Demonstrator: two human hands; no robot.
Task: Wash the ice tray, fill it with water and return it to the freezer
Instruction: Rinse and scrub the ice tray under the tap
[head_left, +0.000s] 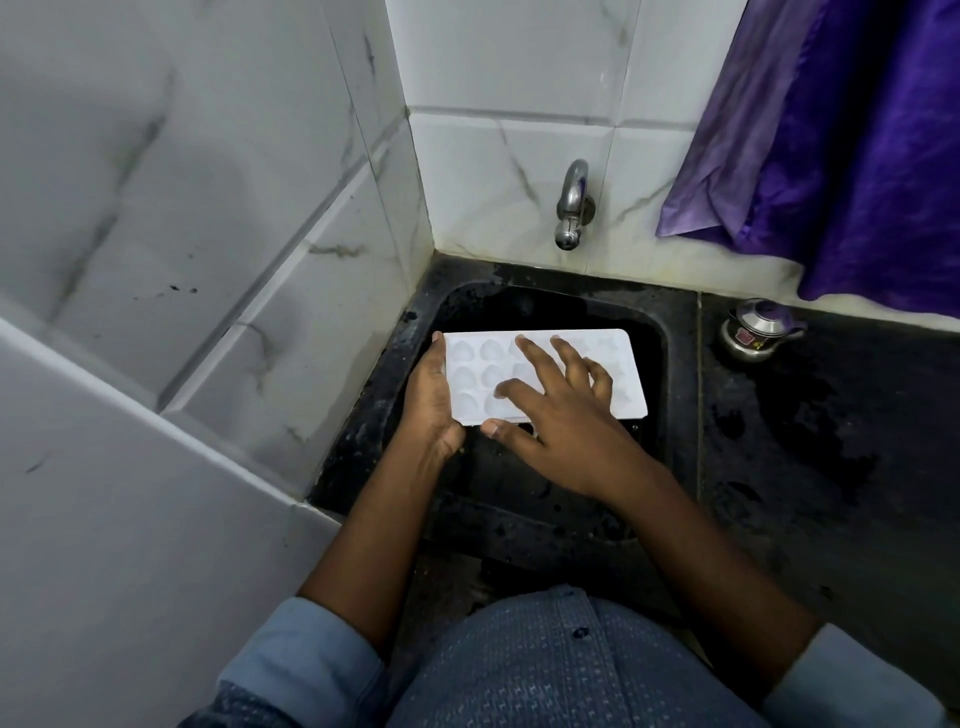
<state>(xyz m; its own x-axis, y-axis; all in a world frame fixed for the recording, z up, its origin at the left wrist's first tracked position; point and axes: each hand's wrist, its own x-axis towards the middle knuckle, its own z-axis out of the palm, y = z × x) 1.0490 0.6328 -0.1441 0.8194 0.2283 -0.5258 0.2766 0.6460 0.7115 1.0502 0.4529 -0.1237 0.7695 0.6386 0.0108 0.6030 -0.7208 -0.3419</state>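
The left hand (431, 400) grips the ice tray (475, 376) by its short left end, wrapped round the edge; the right hand (566, 431) lies on top, fingers spread and straight, thumb at the near edge; the tray sits level, hollows up, over the black sink (678, 395); beyond the grip a steel tap (571, 205) juts from the tiled wall; right of the hands a small steel pot (758, 330) stands on the dark counter (831, 457), below a purple cloth (831, 156).

Purple cloth (831, 156) hangs against tiled wall (519, 62); small steel pot (756, 330) on black counter (831, 441).
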